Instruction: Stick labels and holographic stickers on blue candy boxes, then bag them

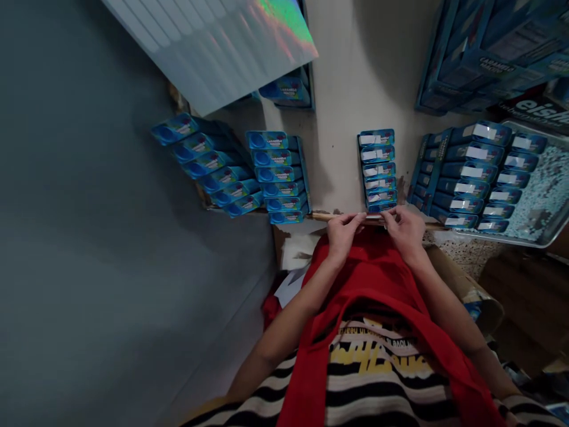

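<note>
Both my hands are at the table's front edge, thumbs and fingertips pinched. Between them runs a thin white strip (374, 217), its ends in the fingers of my left hand (343, 236) and my right hand (405, 232). Just beyond the strip stands a short row of small blue candy boxes (379, 170). White labels show on most of their ends; the nearest box (381, 208) shows blue, partly hidden by my fingers.
Unlabelled blue boxes (280, 174) stand in rows on the left, under a shiny label sheet (235, 53). Labelled boxes (471, 172) are at right, beside a metal tray (551, 240) of small pale-blue pieces. Stacked cartons (498, 59) stand behind; a grey wall (89, 237) closes the left.
</note>
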{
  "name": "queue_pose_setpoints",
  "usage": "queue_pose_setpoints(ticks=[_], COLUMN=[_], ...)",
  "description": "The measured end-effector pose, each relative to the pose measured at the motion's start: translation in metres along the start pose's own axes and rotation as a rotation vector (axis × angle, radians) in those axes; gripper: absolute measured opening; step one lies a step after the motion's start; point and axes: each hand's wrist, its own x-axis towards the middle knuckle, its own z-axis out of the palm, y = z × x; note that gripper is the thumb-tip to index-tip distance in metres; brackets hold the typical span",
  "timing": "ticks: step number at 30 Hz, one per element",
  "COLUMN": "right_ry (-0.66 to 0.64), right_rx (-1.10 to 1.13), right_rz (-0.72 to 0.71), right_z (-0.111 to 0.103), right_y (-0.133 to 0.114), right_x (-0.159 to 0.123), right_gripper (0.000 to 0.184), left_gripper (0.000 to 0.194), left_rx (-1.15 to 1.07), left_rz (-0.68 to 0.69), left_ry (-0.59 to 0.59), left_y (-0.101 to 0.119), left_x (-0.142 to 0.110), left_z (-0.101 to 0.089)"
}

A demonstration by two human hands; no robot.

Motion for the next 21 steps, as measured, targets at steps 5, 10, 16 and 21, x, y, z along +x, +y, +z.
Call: queue_pose_setpoints(ticks=[5, 10, 16, 21], right_ry=[0.042, 0.021, -0.035, -0.030], right_rx=[-0.134, -0.068, 0.003, -0.025], right_rz=[-0.040, -0.057, -0.020, -0.003], right_z=[0.006, 0.010, 0.011, 0.011], right_y=[0.002, 0.007, 0.007, 0.010], right_x=[0.010, 0.014, 0.017, 0.026], right_gripper=[0.032, 0.035, 0.035, 0.040], left_gripper=[0.018, 0.016, 0.023, 0.027], left_rx=[0.043, 0.072, 0.059, -0.028], left_rz=[0.081, 0.136, 0.148, 0.076], left_ry=[0.084, 0.090, 0.067, 0.053], left_y=[-0.004, -0.009, -0.015, -0.018], left_x=[0.007, 0.010, 0.011, 0.019], left_z=[0.011, 0.012, 0.009, 0.011])
